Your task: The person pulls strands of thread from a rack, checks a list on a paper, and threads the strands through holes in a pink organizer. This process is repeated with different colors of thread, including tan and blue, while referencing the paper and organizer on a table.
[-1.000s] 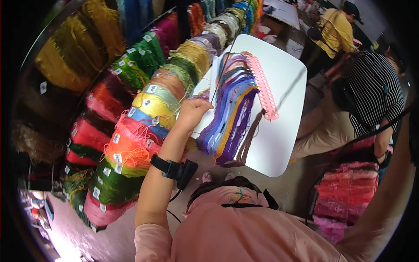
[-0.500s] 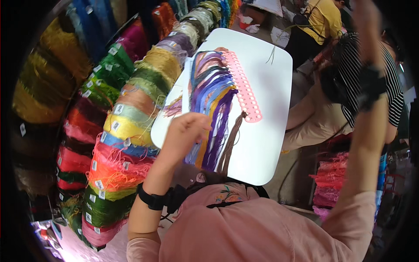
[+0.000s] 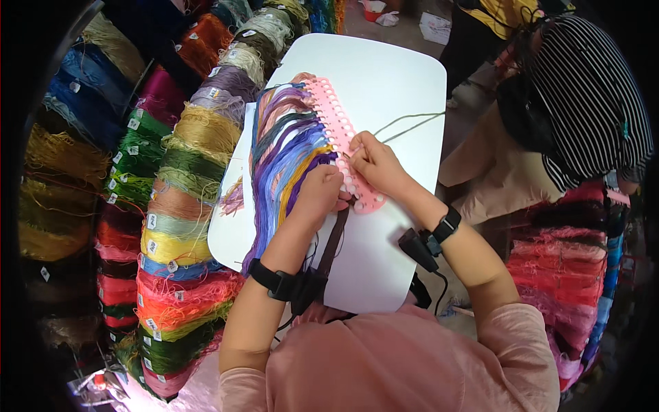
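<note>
A pink thread organizer card (image 3: pixel 331 103) with rows of round holes lies slanted on a white board (image 3: pixel 384 261). Skeins of embroidery thread (image 3: pixel 288 158) in blue, purple, peach and gold hang from its left edge. A brown thread bundle (image 3: pixel 334 240) hangs by its lower end. My left hand (image 3: pixel 321 189) is closed at the card's lower left edge; what its fingers grip is hidden. My right hand (image 3: pixel 377 165) pinches over the lower holes, facing the left. Grey-green thread (image 3: pixel 415 122) trails to the right from behind its fingers, which seem closed on it.
Rows of coloured thread hanks (image 3: pixel 195 165) with small tags hang along the left. More red and pink hanks (image 3: pixel 559 254) hang at the lower right. A person in a striped top (image 3: pixel 590 89) sits close by the board's right side.
My right hand has come down from the upper right to the card. My left hand has moved right to the card's edge. Grey-green thread now stretches from my right hand.
</note>
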Demonstrator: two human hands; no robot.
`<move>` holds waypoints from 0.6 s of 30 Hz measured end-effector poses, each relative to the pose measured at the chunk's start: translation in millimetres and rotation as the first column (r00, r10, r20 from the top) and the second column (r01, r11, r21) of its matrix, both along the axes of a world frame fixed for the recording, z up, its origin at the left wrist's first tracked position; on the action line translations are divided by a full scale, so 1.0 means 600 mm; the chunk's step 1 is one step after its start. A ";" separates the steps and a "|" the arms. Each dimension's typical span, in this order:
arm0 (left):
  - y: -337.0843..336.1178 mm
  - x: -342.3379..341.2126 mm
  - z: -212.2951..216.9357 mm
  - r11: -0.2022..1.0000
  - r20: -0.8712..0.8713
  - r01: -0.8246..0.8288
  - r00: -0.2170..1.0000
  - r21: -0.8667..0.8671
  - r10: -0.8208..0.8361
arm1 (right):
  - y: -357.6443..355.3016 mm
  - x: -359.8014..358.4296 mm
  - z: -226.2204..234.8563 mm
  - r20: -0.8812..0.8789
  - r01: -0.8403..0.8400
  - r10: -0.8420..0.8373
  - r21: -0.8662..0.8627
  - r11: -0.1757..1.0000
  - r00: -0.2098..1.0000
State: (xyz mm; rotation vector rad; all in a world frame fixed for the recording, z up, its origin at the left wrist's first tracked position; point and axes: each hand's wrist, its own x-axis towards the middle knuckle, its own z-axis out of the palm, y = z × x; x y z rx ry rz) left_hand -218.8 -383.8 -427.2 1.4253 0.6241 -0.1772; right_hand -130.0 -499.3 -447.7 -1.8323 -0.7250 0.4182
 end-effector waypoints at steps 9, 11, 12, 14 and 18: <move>0.000 0.006 -0.017 0.991 0.055 0.010 0.998 -0.135 -0.002 | -0.017 0.022 0.031 -0.179 -0.265 0.243 -0.115 0.957 0.953; -0.002 0.010 -0.009 0.987 0.023 0.014 1.000 -0.159 -0.011 | -0.015 0.024 0.034 -0.185 -0.266 0.241 -0.128 0.955 0.953; -0.002 0.010 -0.006 0.982 -0.012 0.024 1.000 -0.188 -0.027 | -0.015 0.025 0.034 -0.150 -0.256 0.233 -0.163 0.953 0.961; -0.001 0.010 -0.007 0.981 -0.017 0.028 0.999 -0.191 -0.032 | -0.014 0.027 0.033 -0.115 -0.250 0.231 -0.195 0.948 0.966; -0.006 0.010 -0.010 0.975 -0.005 0.007 1.000 -0.223 -0.008 | -0.010 0.027 0.033 -0.163 -0.278 0.249 -0.190 0.942 0.955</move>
